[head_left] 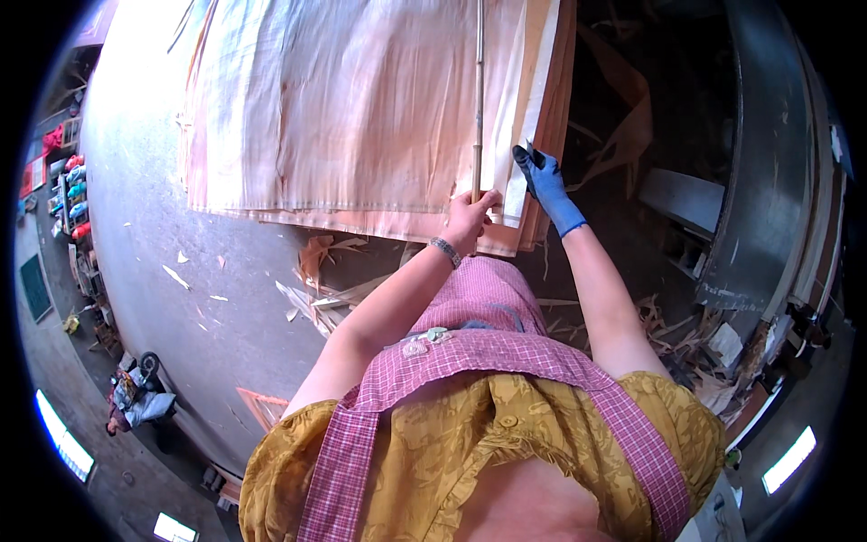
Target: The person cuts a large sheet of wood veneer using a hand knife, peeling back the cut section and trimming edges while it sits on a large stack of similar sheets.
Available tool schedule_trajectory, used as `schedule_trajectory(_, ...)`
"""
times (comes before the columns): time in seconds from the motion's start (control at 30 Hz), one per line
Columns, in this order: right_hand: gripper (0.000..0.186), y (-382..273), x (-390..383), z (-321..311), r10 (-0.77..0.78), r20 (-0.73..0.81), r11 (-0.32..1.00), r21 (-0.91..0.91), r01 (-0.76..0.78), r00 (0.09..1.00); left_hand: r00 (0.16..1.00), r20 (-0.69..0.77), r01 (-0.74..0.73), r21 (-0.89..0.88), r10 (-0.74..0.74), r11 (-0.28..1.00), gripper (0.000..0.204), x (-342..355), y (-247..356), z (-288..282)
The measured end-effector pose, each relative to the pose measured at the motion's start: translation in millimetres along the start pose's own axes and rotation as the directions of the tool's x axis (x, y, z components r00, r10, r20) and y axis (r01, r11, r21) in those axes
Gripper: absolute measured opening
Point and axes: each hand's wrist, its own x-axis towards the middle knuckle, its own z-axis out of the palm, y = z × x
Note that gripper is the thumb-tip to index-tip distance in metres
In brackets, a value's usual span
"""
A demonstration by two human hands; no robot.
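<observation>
A stack of thin reddish wood veneer sheets [361,117] lies in front of me. Along its right side, a long thin bamboo stick [479,90] rests lengthwise on the top sheet. My left hand [470,219], bare with a bracelet at the wrist, is closed around the stick's near end by the sheets' near edge. My right hand [545,185] wears a blue glove with dark fingertips. Its fingers are pinched together over the stack's right edge, beside a pale strip of veneer [517,176]. A small greyish tip shows at those fingers, too small to name.
Veneer scraps [316,303] litter the floor below the stack, with more offcuts [673,339] at the right. A curled veneer strip [628,108] hangs in the dark gap right of the stack. A dark panel [763,181] stands at far right. Shelves with colourful items [74,194] are far left.
</observation>
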Motion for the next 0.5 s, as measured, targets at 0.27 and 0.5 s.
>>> schedule_trajectory(0.27,0.060,38.5,-26.8,-107.5,-0.013,-0.387,0.543,-0.777,-0.319,0.922,1.000,-0.013,0.010,0.066,-0.009,0.998,0.023,-10.8,12.3,-24.3)
schedule_trajectory(0.5,0.072,-43.9,7.3,-32.4,-0.189,-0.370,0.907,-0.421,0.017,0.909,1.000,0.012,-0.029,0.043,0.028,0.999,0.024,-11.0,8.3,-17.1)
